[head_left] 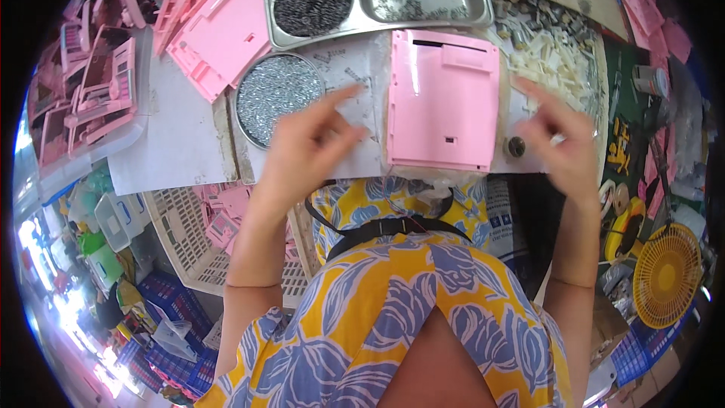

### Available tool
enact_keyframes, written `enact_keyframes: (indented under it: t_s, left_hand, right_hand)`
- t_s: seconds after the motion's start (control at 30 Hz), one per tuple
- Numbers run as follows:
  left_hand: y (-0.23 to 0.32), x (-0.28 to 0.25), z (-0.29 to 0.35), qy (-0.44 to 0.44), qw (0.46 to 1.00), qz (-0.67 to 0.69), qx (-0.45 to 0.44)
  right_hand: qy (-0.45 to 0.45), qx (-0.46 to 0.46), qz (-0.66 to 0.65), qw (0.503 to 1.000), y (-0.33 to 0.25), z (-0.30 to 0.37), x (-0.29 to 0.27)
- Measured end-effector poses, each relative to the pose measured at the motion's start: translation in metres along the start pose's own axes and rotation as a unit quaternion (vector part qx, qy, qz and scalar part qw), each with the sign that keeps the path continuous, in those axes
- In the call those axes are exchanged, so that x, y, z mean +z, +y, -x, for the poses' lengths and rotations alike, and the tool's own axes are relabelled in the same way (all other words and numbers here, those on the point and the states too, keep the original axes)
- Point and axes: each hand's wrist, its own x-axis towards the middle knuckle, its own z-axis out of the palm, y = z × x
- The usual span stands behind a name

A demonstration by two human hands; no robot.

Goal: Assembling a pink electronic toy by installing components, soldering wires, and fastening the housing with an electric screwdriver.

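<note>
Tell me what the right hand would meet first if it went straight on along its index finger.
The right hand would likely meet the pink panel first, at its right edge, though the hand's height is hard to judge.

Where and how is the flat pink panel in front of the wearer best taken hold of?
Probably by its two long side edges, one hand from each side. The pink panel lies flat, its length pointing away from the wearer; the left hand and right hand are apart on either side. The far edge looks more awkward, close to the metal tray.
</note>
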Motion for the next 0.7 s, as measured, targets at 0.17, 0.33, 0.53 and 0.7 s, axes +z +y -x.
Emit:
enact_keyframes:
  t_s: [0.17, 0.33, 0.53, 0.7]
  left_hand:
    - [-0.041, -0.046, -0.019, 0.148, 0.931, -0.312, 0.121]
    - [-0.046, -0.049, -0.015, 0.157, 0.932, -0.302, 0.124]
    - [-0.055, -0.052, -0.031, 0.175, 0.908, -0.36, 0.121]
    - [-0.052, -0.063, -0.036, 0.17, 0.908, -0.362, 0.126]
  right_hand:
    - [0.353, -0.233, -0.182, 0.888, -0.023, -0.105, -0.036]
    - [0.217, -0.261, -0.388, 0.857, -0.082, -0.192, -0.015]
    - [0.077, -0.193, -0.163, 0.965, -0.101, -0.196, -0.003]
    - [-0.123, -0.236, -0.313, 0.912, -0.098, -0.168, -0.003]
